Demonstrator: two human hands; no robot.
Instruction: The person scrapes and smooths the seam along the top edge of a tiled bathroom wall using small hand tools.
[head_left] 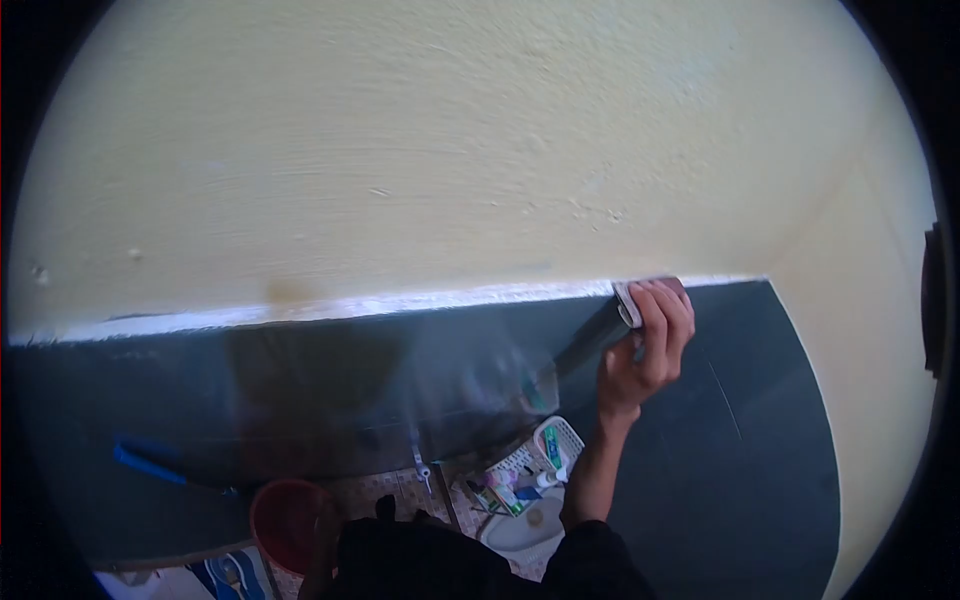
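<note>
My right hand [655, 335] is closed around a folded piece of sandpaper [628, 305], brownish outside with a pale edge. It presses the sandpaper against the rough white strip [450, 299] where the yellow wall [480, 150] meets the dark grey tiles [740, 420]. That arm reaches up from the bottom of the view. My left hand [326, 525] hangs low beside a red bucket [285, 520], dim and partly covered by my dark clothing. Its fingers cannot be made out.
Below are a tap [422, 470], a white basket [572, 440] of tubes and bottles, and a white toilet pan [525, 535]. A blue-handled item [150, 463] is at the left against the tiles. The wall corner lies at the right.
</note>
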